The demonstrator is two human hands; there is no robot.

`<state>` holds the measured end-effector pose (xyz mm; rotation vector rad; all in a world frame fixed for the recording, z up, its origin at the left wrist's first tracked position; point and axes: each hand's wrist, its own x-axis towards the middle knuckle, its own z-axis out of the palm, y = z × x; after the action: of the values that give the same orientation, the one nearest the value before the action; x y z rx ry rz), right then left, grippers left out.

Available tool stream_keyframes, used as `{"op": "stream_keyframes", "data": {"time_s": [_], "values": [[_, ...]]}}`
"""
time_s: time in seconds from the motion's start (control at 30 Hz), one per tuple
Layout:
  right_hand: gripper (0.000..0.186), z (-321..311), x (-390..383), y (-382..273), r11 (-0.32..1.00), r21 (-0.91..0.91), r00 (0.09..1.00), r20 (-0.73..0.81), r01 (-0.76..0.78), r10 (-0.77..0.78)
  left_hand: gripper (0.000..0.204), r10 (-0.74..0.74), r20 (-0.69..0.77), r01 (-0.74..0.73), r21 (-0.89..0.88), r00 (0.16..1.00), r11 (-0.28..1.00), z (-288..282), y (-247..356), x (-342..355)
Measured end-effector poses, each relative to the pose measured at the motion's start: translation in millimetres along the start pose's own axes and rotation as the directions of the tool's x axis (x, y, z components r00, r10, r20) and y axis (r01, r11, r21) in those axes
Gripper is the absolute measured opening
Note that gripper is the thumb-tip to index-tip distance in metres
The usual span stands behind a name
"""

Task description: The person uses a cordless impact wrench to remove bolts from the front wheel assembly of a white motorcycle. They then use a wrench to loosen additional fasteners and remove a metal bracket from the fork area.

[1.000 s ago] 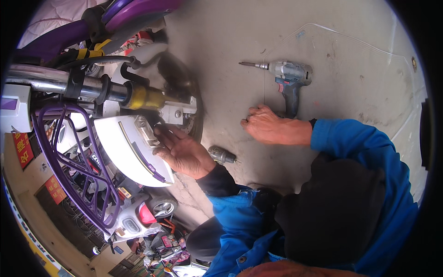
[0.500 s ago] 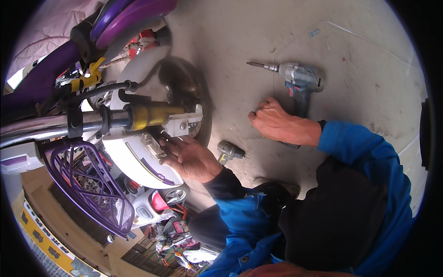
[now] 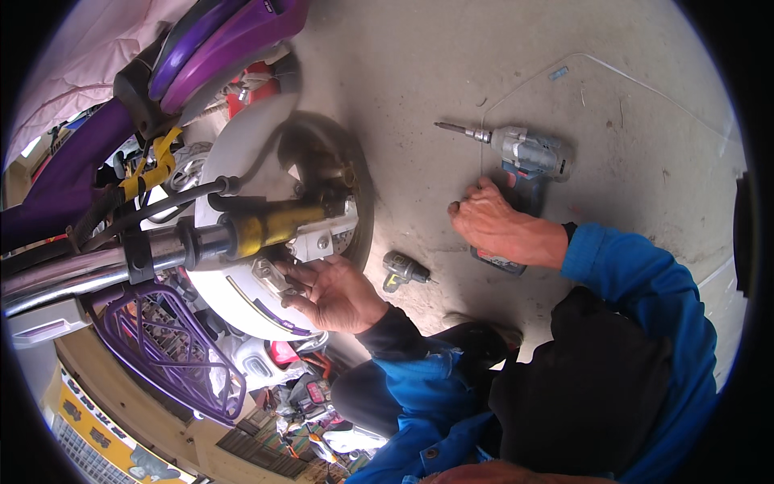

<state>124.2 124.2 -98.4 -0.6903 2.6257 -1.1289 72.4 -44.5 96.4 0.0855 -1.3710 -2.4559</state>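
Note:
My left hand [image 3: 343,297] is at the front wheel of a purple scooter, beside the white mudguard [image 3: 242,302]. Its thumb and fingers close around the end of a silver metal part [image 3: 272,277], whose far side they hide. Just beyond is the yellow lower fork leg [image 3: 270,228] with a silver bracket [image 3: 322,242]. My right hand [image 3: 509,231] hovers over the floor with fingers curled and pinched together; anything in them is too small to make out. It partly covers the handle of a grey-blue impact driver [image 3: 532,153] with a long bit.
A smaller black and yellow drill [image 3: 403,269] lies on the concrete floor between my hands. A thin clear strip [image 3: 637,77] curves across the floor. The purple wire rack [image 3: 177,339] and chrome fork tube [image 3: 81,274] stand at the left, with cluttered parts below.
The view has shifted slightly, so the scooter and tools sit lower in the picture. My right hand has moved a little right, closer to the impact driver. My left hand stays at the metal part.

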Motion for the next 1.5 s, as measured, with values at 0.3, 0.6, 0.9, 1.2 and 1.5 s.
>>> {"op": "stream_keyframes", "data": {"time_s": [0.3,0.6,0.9,1.2,1.5], "values": [[0.021,-12.5,0.4,6.2,1.0,0.0,0.996,0.084,0.03,-0.03,0.043,-0.119,0.142,0.136,-0.115,0.983,0.984,-17.9,3.0,4.3],[0.021,-19.6,-14.7,0.9,1.0,-0.025,0.995,0.102,0.005,-0.002,0.079,0.141,0.08,-0.159,0.29,0.987,0.944,-2.4,-20.0,18.8],[0.021,-15.7,-18.0,-6.2,0.988,-0.152,0.998,0.061,0.017,-0.007,0.098,0.003,0.311,-0.199,0.601,0.95,0.774,-10.6,-24.2,43.7],[0.02,-17.9,-21.8,-10.6,0.965,-0.26,0.998,0.064,0.002,0.016,0.06,-0.052,0.218,-0.117,0.694,0.975,0.71,16.0,-17.3,43.7],[0.019,-14.1,-21.3,-10.6,0.953,-0.299,0.996,0.065,-0.036,0.057,0.066,-0.09,0.093,-0.034,0.858,0.992,0.512,20.7,-10.3,41.0]]}}
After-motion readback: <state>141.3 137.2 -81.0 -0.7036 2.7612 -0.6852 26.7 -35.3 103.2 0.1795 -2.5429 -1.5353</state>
